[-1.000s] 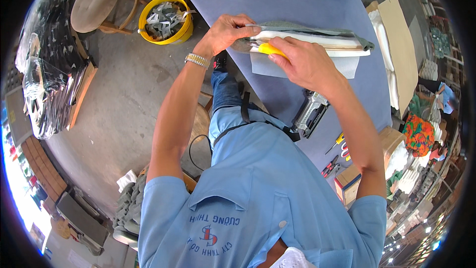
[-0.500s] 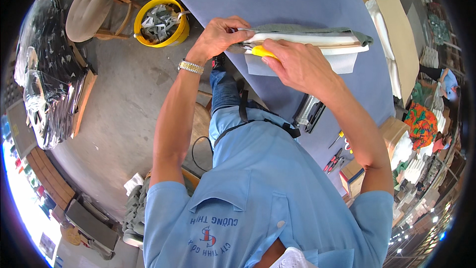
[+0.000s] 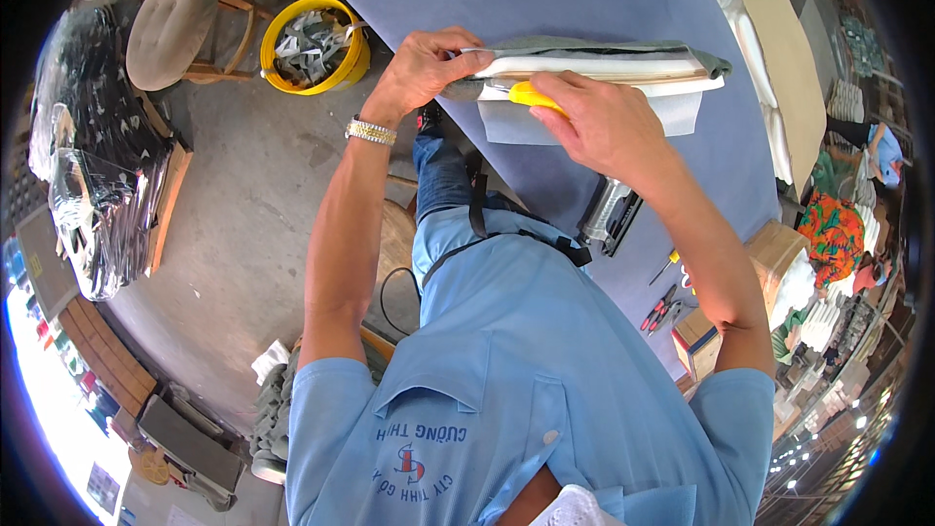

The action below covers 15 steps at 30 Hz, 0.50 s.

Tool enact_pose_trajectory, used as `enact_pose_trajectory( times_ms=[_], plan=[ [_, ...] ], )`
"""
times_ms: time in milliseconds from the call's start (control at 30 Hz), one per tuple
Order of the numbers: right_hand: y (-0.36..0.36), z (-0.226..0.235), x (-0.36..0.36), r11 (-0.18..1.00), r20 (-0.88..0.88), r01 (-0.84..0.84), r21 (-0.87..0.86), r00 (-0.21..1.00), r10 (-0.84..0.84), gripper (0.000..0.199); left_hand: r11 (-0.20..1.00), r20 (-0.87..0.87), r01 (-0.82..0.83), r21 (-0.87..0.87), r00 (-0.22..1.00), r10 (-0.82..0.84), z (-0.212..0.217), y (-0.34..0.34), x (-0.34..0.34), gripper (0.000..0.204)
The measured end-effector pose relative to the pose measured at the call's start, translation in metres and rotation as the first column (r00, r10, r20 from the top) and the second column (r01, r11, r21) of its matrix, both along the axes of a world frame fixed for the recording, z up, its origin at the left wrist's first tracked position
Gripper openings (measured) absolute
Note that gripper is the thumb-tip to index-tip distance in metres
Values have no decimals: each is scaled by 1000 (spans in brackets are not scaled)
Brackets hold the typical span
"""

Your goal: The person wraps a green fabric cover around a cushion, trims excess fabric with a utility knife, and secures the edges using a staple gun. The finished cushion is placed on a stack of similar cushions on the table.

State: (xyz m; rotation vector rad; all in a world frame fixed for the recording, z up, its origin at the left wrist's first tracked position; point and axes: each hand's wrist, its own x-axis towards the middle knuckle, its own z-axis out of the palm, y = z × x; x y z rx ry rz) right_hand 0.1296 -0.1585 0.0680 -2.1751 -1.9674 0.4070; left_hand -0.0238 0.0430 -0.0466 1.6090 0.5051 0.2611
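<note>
A long padded piece (image 3: 599, 68), with grey-green fabric over white foam and a wooden strip, lies on the table. White lining cloth (image 3: 680, 115) hangs from its near side. My left hand (image 3: 426, 68), a metal watch on its wrist, pinches the fabric at the piece's left end. My right hand (image 3: 599, 122) grips a yellow-handled tool (image 3: 531, 94). Its thin tip points left, towards the pinched end; I cannot make out its exact kind. Nearer my body, a staple gun (image 3: 611, 214) rests on the table.
The blue-grey table (image 3: 545, 0) carries red-handled pliers (image 3: 661, 314) and a yellow-handled screwdriver (image 3: 671, 258) at right. On the floor to the left stand a yellow bucket (image 3: 355, 63) of fabric scraps and a padded stool (image 3: 173, 24). A carton (image 3: 779, 68) stands beyond the table's right side.
My right hand has drawn the yellow-handled tool a little to the right, away from the left end. My left hand keeps its pinch there.
</note>
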Motion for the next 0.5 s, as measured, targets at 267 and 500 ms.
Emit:
enact_pose_trajectory(
  times_ms=[267,500],
  plan=[
    [-1,-3,20,999,-73,6,45,997,-3,28,932,43,21,361,998,-39,19,4,5,39],
    [-20,24,31,1000,-85,-23,-11,996,22,28,863,-140,180,471,982,-128,50,1,8,29]
  ],
)
